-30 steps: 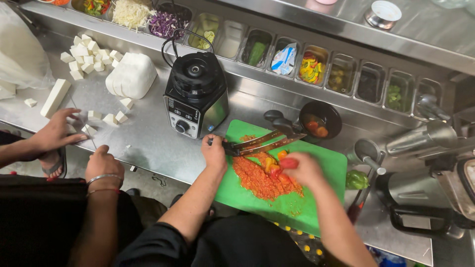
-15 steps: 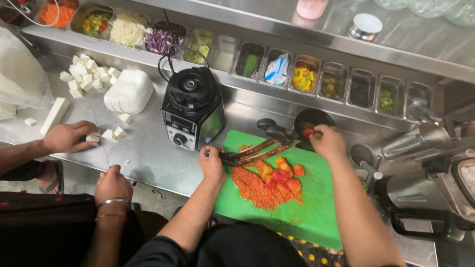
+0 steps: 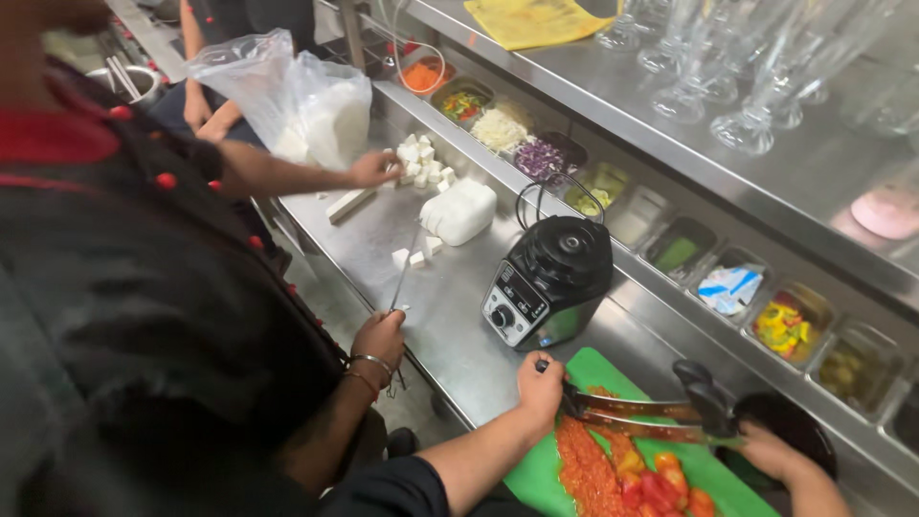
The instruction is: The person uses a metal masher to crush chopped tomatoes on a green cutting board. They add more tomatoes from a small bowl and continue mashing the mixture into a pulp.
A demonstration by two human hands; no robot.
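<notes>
Right hand (image 3: 773, 453) left the bowl; left fingers (image 3: 539, 383) (curled) grip knives (image 3: 632, 412).

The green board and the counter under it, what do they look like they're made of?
The green board looks like matte plastic: uniform bright colour, no grain. The counter looks like brushed stainless steel: grey with soft streaky reflections. The left hand rests at the board's edge.

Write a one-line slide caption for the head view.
Left hand grips knives over chopped red vegetables on a green cutting board; right hand reaches toward a dark bowl.
</notes>
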